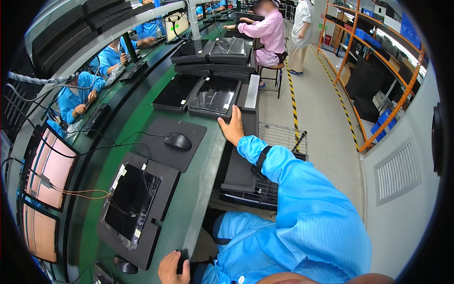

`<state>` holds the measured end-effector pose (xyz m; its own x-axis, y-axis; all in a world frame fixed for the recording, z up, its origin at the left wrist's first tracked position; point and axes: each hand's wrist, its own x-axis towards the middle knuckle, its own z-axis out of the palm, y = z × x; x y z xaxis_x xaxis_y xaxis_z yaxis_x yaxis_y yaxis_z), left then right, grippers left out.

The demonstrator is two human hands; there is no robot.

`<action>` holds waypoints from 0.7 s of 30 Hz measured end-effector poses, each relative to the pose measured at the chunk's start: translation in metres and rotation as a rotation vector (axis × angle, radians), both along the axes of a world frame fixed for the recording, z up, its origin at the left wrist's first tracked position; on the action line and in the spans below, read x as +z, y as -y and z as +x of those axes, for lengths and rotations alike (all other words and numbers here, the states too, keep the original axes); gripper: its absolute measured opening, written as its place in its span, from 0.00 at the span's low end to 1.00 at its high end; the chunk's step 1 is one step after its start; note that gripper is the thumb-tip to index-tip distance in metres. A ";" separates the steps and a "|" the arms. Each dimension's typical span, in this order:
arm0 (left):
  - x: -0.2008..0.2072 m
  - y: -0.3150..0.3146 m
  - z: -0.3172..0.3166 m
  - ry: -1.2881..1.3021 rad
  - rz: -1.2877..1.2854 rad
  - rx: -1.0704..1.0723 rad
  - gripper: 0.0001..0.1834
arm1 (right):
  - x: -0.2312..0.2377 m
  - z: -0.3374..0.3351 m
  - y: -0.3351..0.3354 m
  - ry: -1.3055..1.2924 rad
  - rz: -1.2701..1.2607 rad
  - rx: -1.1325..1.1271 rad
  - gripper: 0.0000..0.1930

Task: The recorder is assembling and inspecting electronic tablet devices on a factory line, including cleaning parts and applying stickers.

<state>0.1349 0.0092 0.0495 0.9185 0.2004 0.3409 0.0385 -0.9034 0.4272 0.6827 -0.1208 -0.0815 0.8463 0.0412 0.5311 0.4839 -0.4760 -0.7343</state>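
Note:
My right hand (231,127) reaches out past the table's edge, its fingers stretched and thumb spread. Its fingertips are at the near corner of a black foam tray (208,112) bearing a film-covered display panel (214,94); whether they press on it I cannot tell. My left hand (174,269) rests at the table's near edge, fingers loosely bent, thumb apart, nothing in it. Close by it, another dark display panel (130,203) lies on a black foam pad (158,196), with thin cables (90,194) running to its far edge.
A black mouse (178,140) sits on a dark mat (196,149). Monitors (52,165) line the left. More stacked trays (213,70) stand farther along. A wire cart (283,135) is beside the table. Several co-workers sit along the line; one wears a pink coat (269,31). Orange shelving (347,75) stands right.

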 end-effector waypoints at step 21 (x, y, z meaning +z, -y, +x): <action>-0.032 0.022 0.033 0.070 -0.258 0.061 0.07 | 0.019 -0.023 -0.018 -0.486 0.141 -0.086 0.51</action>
<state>0.1683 -0.0124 0.0179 0.8780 0.3427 0.3342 0.0513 -0.7615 0.6461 0.6600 -0.1025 -0.0625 0.9940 -0.0829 0.0712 0.0345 -0.3792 -0.9247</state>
